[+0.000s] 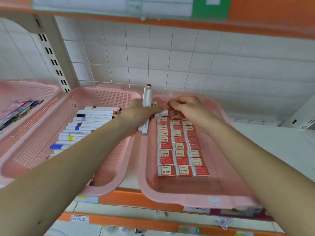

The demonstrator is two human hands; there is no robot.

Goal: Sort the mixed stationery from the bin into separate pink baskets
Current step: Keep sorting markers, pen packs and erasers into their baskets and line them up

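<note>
Two pink baskets stand side by side on the shelf. The left basket [105, 96] holds several white markers [88, 123] with coloured caps, laid in rows. The right basket [187, 196] holds red and white 2B erasers [179, 147] in three neat columns. My left hand [138, 113] grips white markers [147, 97] upright over the gap between the baskets; one has a brown cap. My right hand [185, 106] hovers over the far end of the eraser basket, its fingers curled on small erasers [161, 103], blurred.
A third pink basket [30, 89] with flat printed packets sits at the far left behind the upright shelf post [54, 62]. The orange shelf edge [129, 200] runs below the baskets. White shelf surface [272, 147] lies to the right, with a white box [303, 116] at the edge.
</note>
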